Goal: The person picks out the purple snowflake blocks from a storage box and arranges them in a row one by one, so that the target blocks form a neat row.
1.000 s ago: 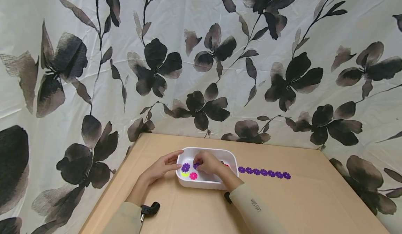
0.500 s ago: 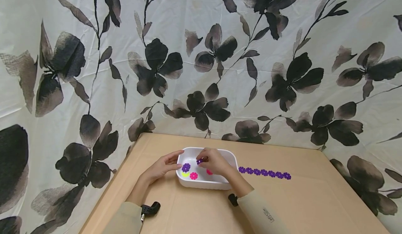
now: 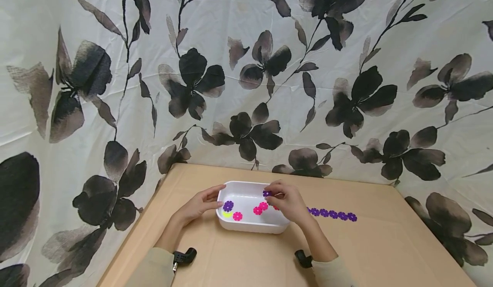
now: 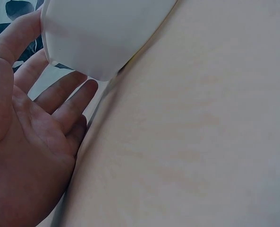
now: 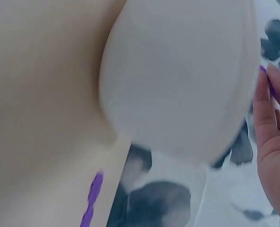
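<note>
In the head view, my right hand (image 3: 286,200) pinches a purple flower-shaped disc (image 3: 266,193) between thumb and fingertips, above the right part of a white plastic box (image 3: 252,227). The right wrist view shows the same purple disc (image 5: 272,89) edge-on between the fingers. My left hand (image 3: 198,203) rests against the box's left end, thumb and index finger spread along the rim. From the left wrist, its fingers (image 4: 64,94) look loosely extended beside the box (image 4: 102,38). Inside lie a purple disc (image 3: 228,206), a yellow one (image 3: 227,214) and several pink discs (image 3: 257,211).
A row of joined purple discs (image 3: 333,214) lies on the tan table (image 3: 231,261), right of the box; my right hand hides its left end. A white cloth with dark flowers (image 3: 246,86) hangs behind the table. Black straps with cameras (image 3: 185,256) sit at both wrists.
My right hand has lifted the purple disc and moved right with it, from the box's middle to its right end. More pink discs now show. My left hand stays at the box.
</note>
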`<state>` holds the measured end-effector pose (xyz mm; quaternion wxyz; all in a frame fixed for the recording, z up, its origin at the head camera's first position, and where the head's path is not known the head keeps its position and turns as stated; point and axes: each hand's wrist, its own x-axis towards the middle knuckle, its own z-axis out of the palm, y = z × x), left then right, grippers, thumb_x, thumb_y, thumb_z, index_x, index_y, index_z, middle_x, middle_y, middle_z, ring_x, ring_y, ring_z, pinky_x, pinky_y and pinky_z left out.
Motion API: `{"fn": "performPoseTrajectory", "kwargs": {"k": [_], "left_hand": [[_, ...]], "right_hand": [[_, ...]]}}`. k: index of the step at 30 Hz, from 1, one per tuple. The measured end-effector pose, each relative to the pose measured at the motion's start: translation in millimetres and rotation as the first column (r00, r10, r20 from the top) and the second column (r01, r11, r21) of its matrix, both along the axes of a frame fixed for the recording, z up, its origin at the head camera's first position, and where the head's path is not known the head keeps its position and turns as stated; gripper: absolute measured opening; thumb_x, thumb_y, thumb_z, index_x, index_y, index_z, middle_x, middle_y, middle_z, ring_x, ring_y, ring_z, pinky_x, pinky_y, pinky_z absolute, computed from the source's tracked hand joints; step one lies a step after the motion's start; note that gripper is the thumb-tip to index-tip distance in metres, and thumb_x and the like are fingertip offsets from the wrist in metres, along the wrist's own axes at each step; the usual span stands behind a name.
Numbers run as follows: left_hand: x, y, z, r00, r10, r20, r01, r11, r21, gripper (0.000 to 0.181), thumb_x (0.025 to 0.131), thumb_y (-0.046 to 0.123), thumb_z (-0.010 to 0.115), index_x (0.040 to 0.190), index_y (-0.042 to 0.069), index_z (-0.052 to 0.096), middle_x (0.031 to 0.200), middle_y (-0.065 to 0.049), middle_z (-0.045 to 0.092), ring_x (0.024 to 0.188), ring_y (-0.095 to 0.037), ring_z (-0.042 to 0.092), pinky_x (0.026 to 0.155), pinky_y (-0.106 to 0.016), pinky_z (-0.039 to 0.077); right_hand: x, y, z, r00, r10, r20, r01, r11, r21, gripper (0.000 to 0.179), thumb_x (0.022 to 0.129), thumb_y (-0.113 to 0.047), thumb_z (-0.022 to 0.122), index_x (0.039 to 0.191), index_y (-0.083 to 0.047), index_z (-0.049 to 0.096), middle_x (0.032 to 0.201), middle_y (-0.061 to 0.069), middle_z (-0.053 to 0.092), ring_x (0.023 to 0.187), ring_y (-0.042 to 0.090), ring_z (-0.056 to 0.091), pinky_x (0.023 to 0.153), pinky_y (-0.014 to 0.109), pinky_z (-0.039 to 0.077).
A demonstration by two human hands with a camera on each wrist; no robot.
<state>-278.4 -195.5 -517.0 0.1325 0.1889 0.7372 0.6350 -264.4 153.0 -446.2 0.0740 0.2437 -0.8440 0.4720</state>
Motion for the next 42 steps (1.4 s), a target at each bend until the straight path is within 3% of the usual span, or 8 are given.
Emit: {"fn": "performPoseTrajectory", "kwargs": {"k": [6,10,15,19,27,34,37,42], "left_hand": [[-0.8,-0.5,-0.4,0.999,-0.022,-0.027,0.022,1.000,0.017,0.071,0.100,0.019,0.072,0.161,0.009,0.038,0.166,-0.019,0.037,0.150,-0.041,0.041,0.117,-0.029,0.045],[-1.8,-1.6,-2.0,0.999,-0.027,-0.038,0.027,1.000,0.009,0.071,0.100,0.019,0.071,0.161,0.007,0.037,0.167,-0.021,0.035,0.150,-0.043,0.041,0.114,-0.024,0.046],[-2.1,-2.8,-4.0,0.999,-0.023,-0.037,0.023,1.000,0.011,0.071,0.100,0.018,0.071,0.161,0.007,0.037,0.166,-0.022,0.035,0.150,-0.043,0.040,0.115,-0.026,0.046],[-0.7,-2.7,-3.2,1.000,-0.019,-0.025,0.019,1.000,0.008,0.071,0.099,0.020,0.072,0.161,0.009,0.038,0.166,-0.019,0.036,0.151,-0.041,0.040,0.117,-0.029,0.045],[-0.6,-2.3,-2.3,1.000,-0.018,-0.013,0.018,1.000,0.004,0.069,0.099,0.019,0.072,0.161,0.012,0.040,0.166,-0.016,0.038,0.151,-0.038,0.041,0.117,-0.029,0.045],[0.1,-2.5,-0.4,1.000,-0.022,-0.018,0.022,1.000,0.010,0.070,0.100,0.016,0.071,0.161,0.008,0.038,0.167,-0.019,0.036,0.150,-0.042,0.041,0.114,-0.026,0.047],[-0.2,-2.2,-0.4,0.999,-0.031,-0.023,0.032,0.999,0.021,0.070,0.100,0.015,0.070,0.161,0.006,0.037,0.167,-0.020,0.035,0.150,-0.043,0.040,0.114,-0.026,0.047],[-0.8,-1.2,-0.3,0.999,-0.044,-0.025,0.045,0.998,0.039,0.071,0.100,0.015,0.070,0.161,0.004,0.035,0.167,-0.021,0.034,0.150,-0.044,0.040,0.114,-0.025,0.047]], "right_hand": [[1.5,38.6,4.8,0.993,-0.119,-0.012,0.119,0.992,-0.031,0.023,0.091,0.000,0.077,0.113,-0.006,0.078,0.116,0.010,0.073,0.101,0.025,0.072,0.087,0.027,0.064],[0.9,66.6,9.5,0.981,-0.194,-0.024,0.193,0.981,-0.028,0.025,0.093,-0.005,0.077,0.118,-0.006,0.077,0.118,0.012,0.075,0.101,0.025,0.073,0.087,0.022,0.062],[0.1,102.4,10.9,0.951,-0.301,-0.075,0.303,0.953,0.009,0.024,0.095,-0.009,0.076,0.119,-0.008,0.077,0.118,0.012,0.074,0.102,0.027,0.073,0.083,0.010,0.056],[3.1,130.6,7.4,0.919,-0.390,-0.068,0.394,0.916,0.077,0.027,0.097,-0.014,0.075,0.124,-0.009,0.075,0.118,0.013,0.075,0.103,0.030,0.073,0.078,0.009,0.054],[11.5,171.1,4.6,0.857,-0.513,0.045,0.507,0.856,0.098,0.036,0.100,-0.022,0.072,0.132,-0.007,0.071,0.121,0.018,0.075,0.088,-0.006,0.063,0.072,0.012,0.056],[12.4,194.2,-7.4,0.828,-0.550,0.110,0.541,0.835,0.100,0.035,0.100,-0.018,0.072,0.131,-0.002,0.070,0.122,0.023,0.073,0.081,-0.007,0.066,0.069,0.012,0.056],[12.4,205.3,-15.2,0.798,-0.589,0.125,0.577,0.808,0.124,0.035,0.100,-0.019,0.072,0.131,-0.003,0.070,0.124,0.023,0.072,0.080,-0.008,0.065,0.067,0.012,0.055],[14.8,223.0,-26.8,0.724,-0.655,0.218,0.651,0.753,0.101,0.038,0.102,-0.018,0.069,0.135,-0.001,0.067,0.132,0.025,0.068,0.078,-0.010,0.063,0.066,0.010,0.055]]}}
